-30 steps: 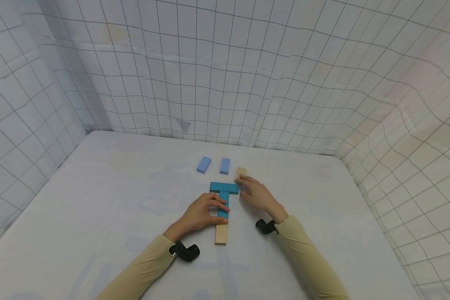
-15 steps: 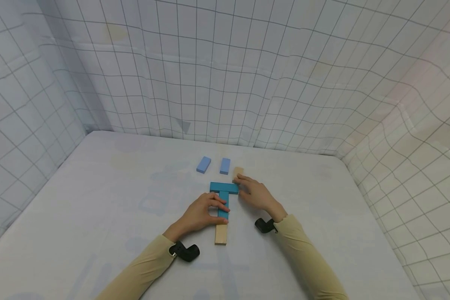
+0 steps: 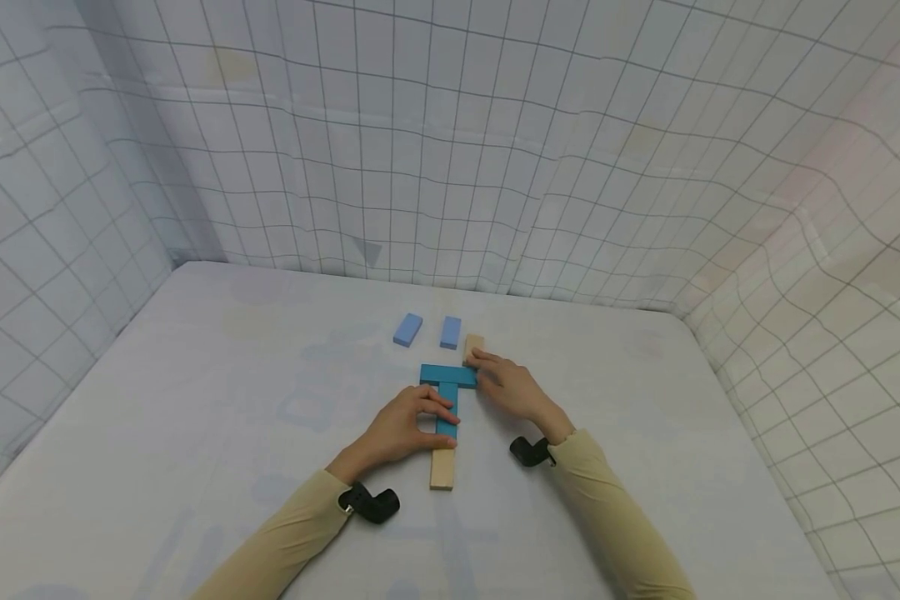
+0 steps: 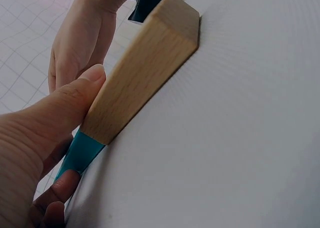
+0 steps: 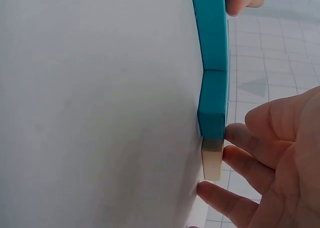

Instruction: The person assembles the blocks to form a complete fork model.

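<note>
On the white table a teal crossbar block and a teal stem block form a T, with a wooden block continuing the stem toward me. My left hand rests across the stem; its thumb lies at the joint with the wooden block, as the left wrist view shows. My right hand has its fingertips at the right side of a second wooden block, beyond the crossbar's right end. In the right wrist view those fingers touch this wooden block, which stands against the crossbar.
Two light blue blocks lie beyond the crossbar, the left one tilted. Gridded white curtains hang behind and at both sides of the table. A black wrist camera is on each wrist.
The far wooden block has slid a little to the left and stands straighter, with my right fingers moving along with it. My left hand stays in place.
</note>
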Demonstrator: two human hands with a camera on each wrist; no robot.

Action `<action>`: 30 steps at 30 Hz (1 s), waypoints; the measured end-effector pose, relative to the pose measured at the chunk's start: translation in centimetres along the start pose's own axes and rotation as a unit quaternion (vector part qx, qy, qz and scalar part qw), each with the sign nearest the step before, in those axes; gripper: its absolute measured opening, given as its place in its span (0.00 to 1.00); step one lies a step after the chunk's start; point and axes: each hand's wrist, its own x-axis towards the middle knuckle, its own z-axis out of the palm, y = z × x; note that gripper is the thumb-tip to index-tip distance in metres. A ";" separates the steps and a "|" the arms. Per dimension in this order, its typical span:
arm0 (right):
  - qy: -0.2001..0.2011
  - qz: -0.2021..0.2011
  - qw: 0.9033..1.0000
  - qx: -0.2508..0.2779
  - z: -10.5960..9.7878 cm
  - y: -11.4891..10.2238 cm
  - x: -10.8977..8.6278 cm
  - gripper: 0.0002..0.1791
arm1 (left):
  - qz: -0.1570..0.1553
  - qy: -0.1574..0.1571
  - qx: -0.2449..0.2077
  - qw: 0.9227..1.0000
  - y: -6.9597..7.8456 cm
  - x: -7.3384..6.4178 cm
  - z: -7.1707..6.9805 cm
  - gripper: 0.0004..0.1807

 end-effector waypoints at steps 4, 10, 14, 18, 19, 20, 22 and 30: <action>0.002 -0.013 1.000 0.001 0.1 0.2 -0.1 0.22 | 0.002 0.000 -0.001 1.000 0.0 0.0 0.0 0.17; 0.001 -0.025 1.000 0.000 0.3 0.3 -0.1 0.22 | 0.006 0.000 -0.002 1.000 0.0 0.0 0.0 0.17; 0.003 -0.028 1.000 0.008 0.2 0.3 -0.2 0.22 | 0.003 0.000 -0.002 1.000 0.0 0.0 -0.1 0.17; 0.000 -0.025 1.000 0.015 0.2 0.3 -0.2 0.22 | -0.004 -0.004 -0.006 1.000 0.0 0.0 -0.1 0.18; -0.001 -0.025 1.000 0.016 0.2 0.3 -0.3 0.22 | -0.004 -0.004 -0.005 1.000 0.0 0.0 -0.1 0.18; -0.001 -0.025 1.000 0.017 0.2 0.3 -0.3 0.22 | -0.003 -0.004 -0.006 1.000 0.0 0.0 -0.1 0.18; -0.002 -0.024 1.000 0.020 0.1 0.3 -0.3 0.22 | -0.002 -0.004 -0.004 1.000 0.0 0.0 -0.1 0.18; -0.006 -0.017 0.999 0.030 0.1 0.3 -0.4 0.22 | -0.001 -0.005 -0.002 1.000 -0.1 0.0 0.0 0.18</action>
